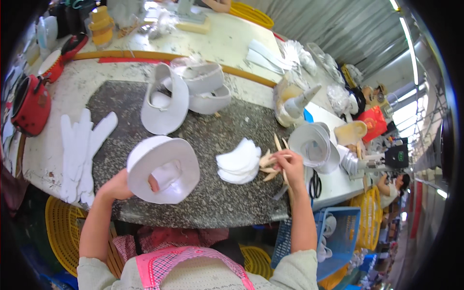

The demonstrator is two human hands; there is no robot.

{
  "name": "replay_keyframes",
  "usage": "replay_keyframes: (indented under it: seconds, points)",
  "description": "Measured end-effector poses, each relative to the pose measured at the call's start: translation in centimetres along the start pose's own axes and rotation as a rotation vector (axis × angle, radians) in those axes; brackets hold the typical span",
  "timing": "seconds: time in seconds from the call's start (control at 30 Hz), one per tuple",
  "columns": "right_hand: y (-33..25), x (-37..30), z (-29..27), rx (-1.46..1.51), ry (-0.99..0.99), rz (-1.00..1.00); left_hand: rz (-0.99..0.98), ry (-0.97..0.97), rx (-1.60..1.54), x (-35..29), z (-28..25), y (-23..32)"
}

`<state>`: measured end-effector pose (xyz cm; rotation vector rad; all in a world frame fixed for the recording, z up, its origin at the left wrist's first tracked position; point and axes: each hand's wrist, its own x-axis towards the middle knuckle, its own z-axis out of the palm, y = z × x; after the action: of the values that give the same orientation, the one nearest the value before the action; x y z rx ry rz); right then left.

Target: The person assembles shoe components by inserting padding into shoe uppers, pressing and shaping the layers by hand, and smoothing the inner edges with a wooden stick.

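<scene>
Gripping wall of white hollow shell (187, 164), left hand (118, 185) holds it over near-left of speckled table (208, 208); fingertip shows inside opening, other fingers partly hidden by wall, probably so mouth faces wearer. Right hand (291, 166) has fingers drawn together, pinching pale wooden piece (267, 159) beside cluster of similar pieces (270, 176). Fan-shaped white sheets (239, 164) lie stacked just left of cluster, apparently for easy reach. Long white strips (79, 145) overlap at left, likely grouped by shape. More white shells (166, 123) crowd together beyond held one. Black scissors (315, 186) lie right, seemingly within reach.
</scene>
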<state>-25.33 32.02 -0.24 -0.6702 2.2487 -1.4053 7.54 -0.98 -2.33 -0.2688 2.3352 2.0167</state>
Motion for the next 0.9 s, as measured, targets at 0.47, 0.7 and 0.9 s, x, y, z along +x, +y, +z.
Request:
replay_keyframes:
  seconds: [0.47, 0.7, 0.9]
  points:
    - [0.2, -1.6, 3.0, -0.745, 0.397, -0.646, 0.024, 0.017, 0.006, -1.3, -0.2, -1.5]
    - [3.2, -2.4, 1.7, 0.163, 0.386, -0.086, 0.089, -0.051, -0.05, 0.2, 1.0, -0.6]
    - [-6.7, -6.7, 11.8, 0.408, -0.001, -0.323, 0.087, -0.018, 0.083, -0.4, 0.2, -1.9]
